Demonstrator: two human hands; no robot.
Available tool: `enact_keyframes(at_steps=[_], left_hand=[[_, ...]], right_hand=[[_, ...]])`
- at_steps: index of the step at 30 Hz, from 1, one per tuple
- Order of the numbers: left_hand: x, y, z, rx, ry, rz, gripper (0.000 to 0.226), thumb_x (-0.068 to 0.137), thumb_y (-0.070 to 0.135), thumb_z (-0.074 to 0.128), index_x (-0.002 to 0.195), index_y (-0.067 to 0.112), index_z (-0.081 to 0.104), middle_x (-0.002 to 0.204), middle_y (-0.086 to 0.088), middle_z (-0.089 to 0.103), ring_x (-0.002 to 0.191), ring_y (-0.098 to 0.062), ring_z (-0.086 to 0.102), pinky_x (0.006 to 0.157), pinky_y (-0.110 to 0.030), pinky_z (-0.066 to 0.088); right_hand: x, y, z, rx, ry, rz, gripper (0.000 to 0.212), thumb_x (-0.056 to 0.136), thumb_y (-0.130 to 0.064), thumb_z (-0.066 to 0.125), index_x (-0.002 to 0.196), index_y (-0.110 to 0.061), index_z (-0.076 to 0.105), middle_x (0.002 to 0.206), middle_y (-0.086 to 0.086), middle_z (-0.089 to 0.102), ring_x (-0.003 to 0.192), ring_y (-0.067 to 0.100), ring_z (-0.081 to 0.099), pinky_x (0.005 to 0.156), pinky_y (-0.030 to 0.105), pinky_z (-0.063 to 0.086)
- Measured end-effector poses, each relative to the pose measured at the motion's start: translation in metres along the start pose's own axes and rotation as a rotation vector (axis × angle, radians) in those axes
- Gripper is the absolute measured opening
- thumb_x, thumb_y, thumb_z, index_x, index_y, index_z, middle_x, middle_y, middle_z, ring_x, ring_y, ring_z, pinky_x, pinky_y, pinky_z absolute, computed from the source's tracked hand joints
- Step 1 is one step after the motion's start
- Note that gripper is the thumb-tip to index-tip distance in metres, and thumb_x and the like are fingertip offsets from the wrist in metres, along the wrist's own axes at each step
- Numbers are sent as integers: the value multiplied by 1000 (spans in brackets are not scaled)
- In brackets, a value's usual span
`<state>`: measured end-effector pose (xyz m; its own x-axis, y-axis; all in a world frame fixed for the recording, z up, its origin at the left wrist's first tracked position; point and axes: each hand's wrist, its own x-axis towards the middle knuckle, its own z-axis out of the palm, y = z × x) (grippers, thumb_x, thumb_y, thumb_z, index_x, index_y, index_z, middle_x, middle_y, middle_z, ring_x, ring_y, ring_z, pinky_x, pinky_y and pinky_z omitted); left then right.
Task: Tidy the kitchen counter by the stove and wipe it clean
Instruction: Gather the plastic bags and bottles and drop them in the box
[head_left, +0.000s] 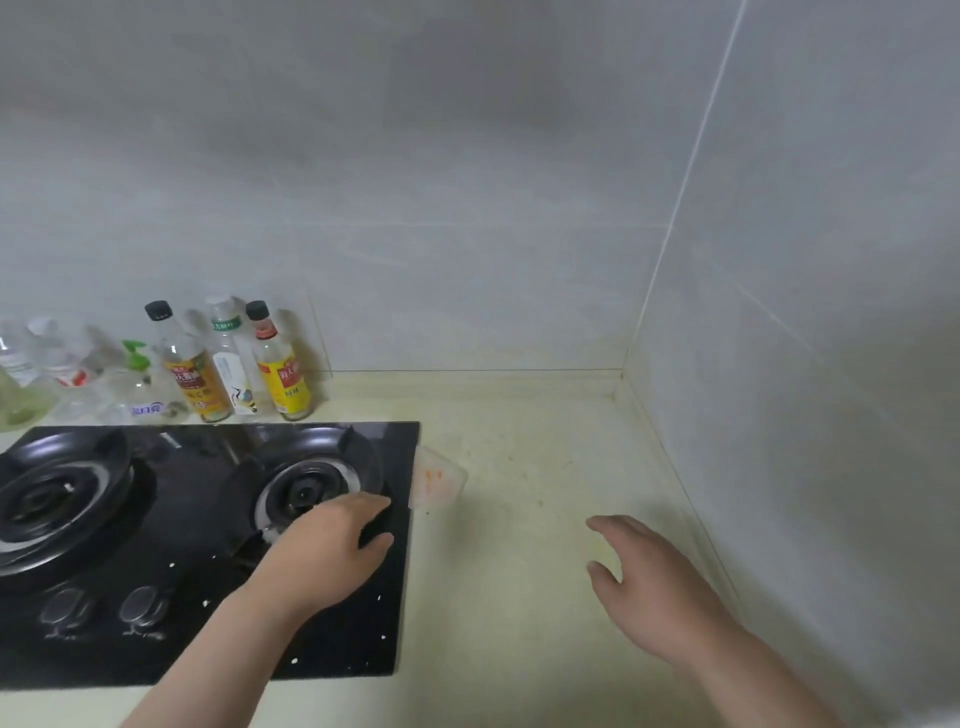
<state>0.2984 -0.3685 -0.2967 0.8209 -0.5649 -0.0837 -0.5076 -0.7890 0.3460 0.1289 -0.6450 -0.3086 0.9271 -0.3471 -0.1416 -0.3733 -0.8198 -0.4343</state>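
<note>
I look down on a pale yellow-green counter (519, 571) which runs into a corner of grey tiled walls (467, 208); the corner seam climbs toward 1 o'clock. The counter carries faint brownish spots and takes the middle and the right of my view. At 9 o'clock, bottles stand in a row against the wall. On the far left they are blurred and cut by the edge, so I cannot count those clear bottles (57, 358). After them I count one bottle with a green pump (137, 384), two black-capped bottles with yellow labels (189, 374) (280, 374), and one white-capped bottle (231, 364) between the two. The black glass stove (208, 519) lies at 8 o'clock, its left side cut off. It has two burners, the left burner (47, 504) and the right burner (306, 488), and two knobs (65, 610) (143, 608) at the front. White specks (293, 661) are scattered on the glass. My left hand (332, 551) lies over the front of the right burner, its fingers loosely stretched toward 2 o'clock and the thumb spread; what is under the palm is hidden. Just beside the stove's right edge sits one small translucent plastic piece (436, 478) with orange stains; its exact form is unclear. At 4 o'clock my right hand (654, 587) hovers over the counter, fingers relaxed and slightly bent, holding nothing.
</note>
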Motion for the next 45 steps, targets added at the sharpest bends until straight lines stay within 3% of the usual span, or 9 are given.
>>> enact_keyframes(at_steps=[6, 10, 14, 20, 26, 32, 38, 41, 45], left_hand=[[92, -22, 40, 18, -133, 73, 32, 89, 34, 56, 118, 21, 63, 115, 4, 64, 102, -17, 62, 83, -27, 50], [144, -30, 65, -1, -195, 75, 52, 92, 32, 58, 142, 22, 46, 139, 4, 53, 123, -17, 53, 102, -29, 42], [185, -33, 84, 28, -235, 95, 55, 95, 28, 54, 147, 21, 39, 152, 2, 40, 136, -17, 41, 110, -28, 31], [221, -41, 105, 104, -287, 81, 53, 98, 23, 48, 149, 23, 35, 156, 5, 31, 140, -19, 33, 112, -33, 30], [243, -47, 111, 232, -321, 70, 51, 95, 20, 51, 144, 29, 42, 141, 2, 46, 127, -20, 44, 103, -35, 42], [249, -53, 114, 309, -337, 100, 50, 93, 25, 55, 142, 26, 44, 136, 3, 45, 124, -20, 43, 97, -36, 46], [253, -57, 117, 338, -345, 91, 36, 89, 23, 55, 125, 21, 55, 123, -1, 55, 117, -23, 48, 92, -37, 47], [254, -62, 119, 295, -318, 75, 27, 88, 18, 57, 114, 23, 61, 113, 0, 58, 107, -20, 52, 86, -35, 50], [243, -64, 113, 93, -220, 39, 25, 92, 10, 52, 111, 16, 68, 114, -2, 64, 102, -19, 59, 87, -31, 51]], right_hand=[[50, -1, 21, -24, -62, 45, 50, 95, -32, 49, 144, -26, 41, 144, -12, 44, 128, 7, 46, 105, 22, 37], [69, 6, 30, -22, -78, 68, 50, 96, -29, 48, 145, -24, 41, 148, -9, 43, 136, 7, 39, 111, 20, 27], [85, 11, 37, -21, -103, 73, 51, 97, -27, 47, 147, -21, 39, 151, -6, 41, 139, 7, 34, 112, 14, 17], [100, 18, 45, 17, -94, 131, 48, 96, -28, 51, 143, -25, 44, 149, -10, 43, 138, 5, 35, 111, 13, 17], [103, 23, 48, -15, -103, 156, 45, 96, -30, 50, 141, -28, 47, 146, -12, 46, 136, 5, 39, 111, 15, 21], [100, 27, 48, -22, -117, 172, 46, 97, -32, 48, 143, -30, 44, 148, -13, 44, 137, 5, 36, 112, 17, 20], [99, 24, 52, -26, -135, 167, 46, 97, -33, 47, 143, -30, 44, 149, -12, 43, 138, 5, 35, 112, 17, 20], [105, 20, 52, -27, -133, 130, 46, 97, -32, 48, 143, -29, 44, 148, -11, 44, 137, 6, 36, 111, 16, 20], [112, 12, 53, -11, -141, 97, 45, 97, -31, 48, 142, -25, 46, 146, -9, 46, 136, 9, 39, 111, 20, 24]])
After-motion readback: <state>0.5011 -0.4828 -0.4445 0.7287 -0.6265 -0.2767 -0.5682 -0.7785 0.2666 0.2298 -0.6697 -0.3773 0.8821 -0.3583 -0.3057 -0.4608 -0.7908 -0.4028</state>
